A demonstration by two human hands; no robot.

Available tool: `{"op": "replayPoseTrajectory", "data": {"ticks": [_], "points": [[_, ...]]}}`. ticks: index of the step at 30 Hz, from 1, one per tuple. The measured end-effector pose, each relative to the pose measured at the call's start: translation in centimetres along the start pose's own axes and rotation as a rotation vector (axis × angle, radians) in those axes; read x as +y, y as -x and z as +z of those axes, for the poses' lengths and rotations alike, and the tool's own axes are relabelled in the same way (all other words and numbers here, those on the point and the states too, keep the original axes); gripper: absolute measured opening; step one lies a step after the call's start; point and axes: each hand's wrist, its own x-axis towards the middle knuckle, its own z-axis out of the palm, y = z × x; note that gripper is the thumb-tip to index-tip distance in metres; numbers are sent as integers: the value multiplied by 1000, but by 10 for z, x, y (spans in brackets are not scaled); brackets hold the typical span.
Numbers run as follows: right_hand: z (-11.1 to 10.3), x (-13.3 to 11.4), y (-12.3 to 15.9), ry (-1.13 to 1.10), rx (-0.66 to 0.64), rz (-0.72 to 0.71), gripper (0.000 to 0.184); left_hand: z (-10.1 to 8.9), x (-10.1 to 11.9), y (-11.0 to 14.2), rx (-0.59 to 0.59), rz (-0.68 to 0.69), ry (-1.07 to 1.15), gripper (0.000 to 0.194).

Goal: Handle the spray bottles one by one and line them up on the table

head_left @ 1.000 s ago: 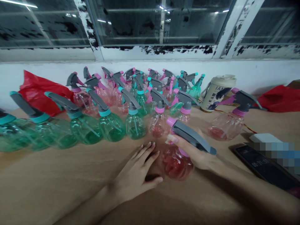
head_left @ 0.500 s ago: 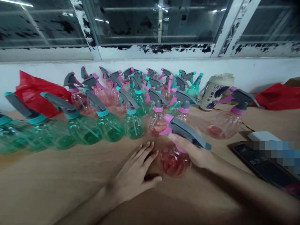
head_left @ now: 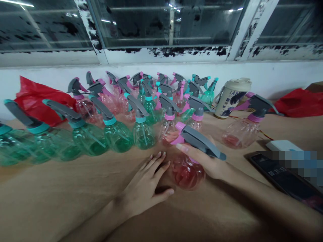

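A pink spray bottle [head_left: 188, 171] with a grey trigger head stands on the brown table [head_left: 63, 198] in front of me. My right hand [head_left: 209, 161] is closed round its neck, a finger on the pink trigger. Flat on the table just left of that bottle lies my left hand [head_left: 146, 188], fingers stretched out, fingertips almost touching the bottle's base. Beyond both hands stand several green spray bottles [head_left: 116, 134] and pink spray bottles [head_left: 168, 126] in rows up to the wall.
A lone pink spray bottle [head_left: 243, 129] stands at the right, with a lidded cup [head_left: 230, 97] behind it. A dark phone [head_left: 285, 176] and a white block [head_left: 282, 145] lie at the right edge. Red plastic bags [head_left: 37, 97] lie against the wall on both sides.
My right hand has shifted the pink bottle slightly left and away from me, and a finger has come onto the trigger. My left hand has stayed flat where it was.
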Motion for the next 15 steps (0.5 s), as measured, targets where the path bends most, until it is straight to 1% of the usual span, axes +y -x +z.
{"op": "replayPoseTrajectory", "data": {"ticks": [4, 8, 12, 15], "points": [[0, -2, 0, -97, -12, 29, 16, 0, 1, 0, 0, -8, 2, 68], [-1, -5, 0, -137, -22, 59, 16, -1, 1, 0, -8, -10, 7, 67], [-1, -6, 0, -136, -24, 69, 14, -2, 1, 0, 0, -8, 17, 67], [-1, -4, -2, -126, -29, 54, 19, -1, 1, 1, 6, -4, 21, 67]]}}
